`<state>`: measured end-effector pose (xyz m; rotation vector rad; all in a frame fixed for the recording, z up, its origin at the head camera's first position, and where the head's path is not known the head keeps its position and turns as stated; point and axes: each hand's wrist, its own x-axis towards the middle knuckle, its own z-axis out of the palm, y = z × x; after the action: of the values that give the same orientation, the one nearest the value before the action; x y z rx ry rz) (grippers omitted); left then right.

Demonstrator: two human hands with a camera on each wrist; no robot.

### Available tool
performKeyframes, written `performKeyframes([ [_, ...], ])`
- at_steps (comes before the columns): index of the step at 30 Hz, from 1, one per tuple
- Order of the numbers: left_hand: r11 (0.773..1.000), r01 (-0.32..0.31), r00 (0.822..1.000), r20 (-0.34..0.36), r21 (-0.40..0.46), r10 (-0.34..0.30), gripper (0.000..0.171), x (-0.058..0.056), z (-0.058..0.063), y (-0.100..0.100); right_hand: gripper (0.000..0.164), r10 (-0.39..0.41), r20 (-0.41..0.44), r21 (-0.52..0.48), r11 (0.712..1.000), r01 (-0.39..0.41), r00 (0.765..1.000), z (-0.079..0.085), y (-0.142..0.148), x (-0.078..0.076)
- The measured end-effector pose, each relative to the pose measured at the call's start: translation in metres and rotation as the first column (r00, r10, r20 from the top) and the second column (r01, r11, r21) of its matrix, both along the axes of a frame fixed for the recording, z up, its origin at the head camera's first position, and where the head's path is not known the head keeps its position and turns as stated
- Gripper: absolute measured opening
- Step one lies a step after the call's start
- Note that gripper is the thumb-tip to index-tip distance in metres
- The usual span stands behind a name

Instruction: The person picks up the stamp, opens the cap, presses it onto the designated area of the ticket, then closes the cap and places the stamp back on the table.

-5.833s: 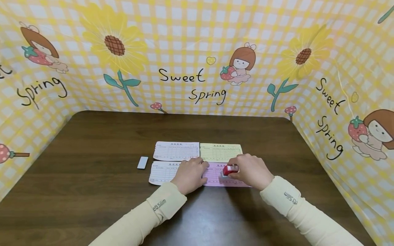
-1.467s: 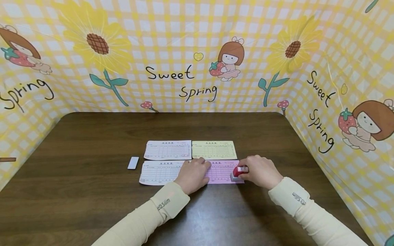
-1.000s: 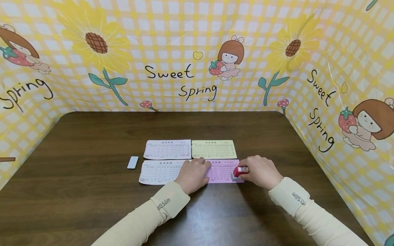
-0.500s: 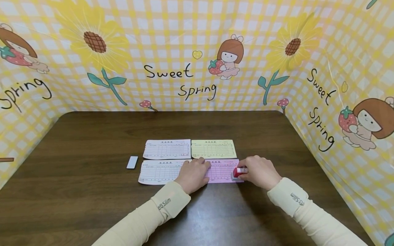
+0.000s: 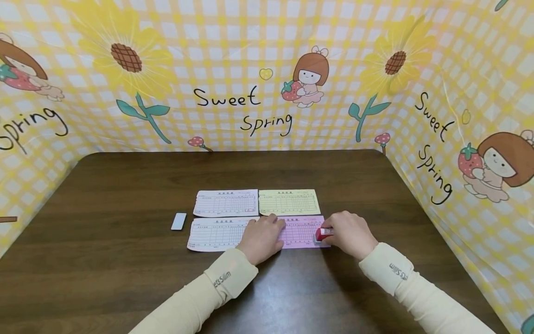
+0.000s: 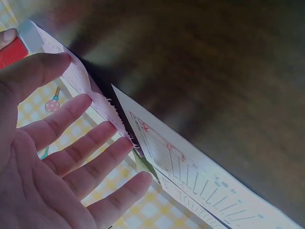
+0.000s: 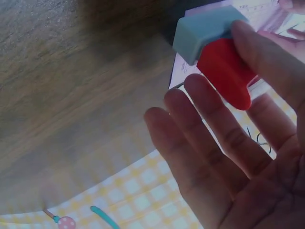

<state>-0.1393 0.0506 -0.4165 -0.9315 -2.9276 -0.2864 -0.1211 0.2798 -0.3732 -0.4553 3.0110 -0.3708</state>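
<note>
My right hand pinches a red self-inking stamp between thumb and fingers. Its pale grey base sits on the lower right part of a pink form slip; in the right wrist view the stamp shows its red handle and grey base, the other fingers extended beside it. The fingertips of my left hand rest on the pink slip's left edge, fingers loosely spread in the left wrist view. That hand covers the right part of a white form slip.
Behind these lie a second whitish slip, with a small red mark at its lower right, and a yellow slip. Left of the slips is a small white rectangular piece. Checked cloth walls the brown table at back and sides.
Since the oldest frame, my right hand has carried the stamp rightward across the pink slip. Over the last second the stamp stays at that spot, its handle tilting slightly. My left hand keeps its place.
</note>
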Motion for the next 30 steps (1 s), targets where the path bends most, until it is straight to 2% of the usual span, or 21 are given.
performKeyframes([
  [4, 1.000, 0.002, 1.000, 0.003, 0.003, -0.002, 0.034, 0.000, 0.001, -0.001, 0.015, -0.027, 0.040, -0.022, 0.999, 0.028, 0.999, 0.002, 0.001, -0.001],
  [13, 1.000, 0.013, 1.000, -0.015, 0.007, -0.013, 0.033, -0.001, 0.004, -0.004, 0.014, -0.017, 0.054, 0.022, 1.000, 0.016, 0.998, 0.006, -0.001, -0.002],
  [17, 1.000, 0.022, 0.999, -0.034, 0.015, -0.021, 0.033, -0.002, 0.005, -0.006, 0.013, -0.013, 0.050, 0.036, 0.999, 0.012, 0.999, 0.009, -0.001, -0.003],
  [24, 1.000, 0.019, 1.000, -0.018, 0.023, -0.019, 0.034, -0.005, 0.008, -0.007, 0.013, -0.008, 0.001, 0.029, 1.000, 0.008, 1.000, 0.015, 0.003, -0.005],
  [30, 0.999, 0.015, 1.000, -0.002, 0.034, -0.015, 0.032, -0.006, 0.011, -0.007, 0.012, -0.003, -0.003, 0.025, 1.000, 0.003, 1.000, 0.018, 0.005, -0.005],
])
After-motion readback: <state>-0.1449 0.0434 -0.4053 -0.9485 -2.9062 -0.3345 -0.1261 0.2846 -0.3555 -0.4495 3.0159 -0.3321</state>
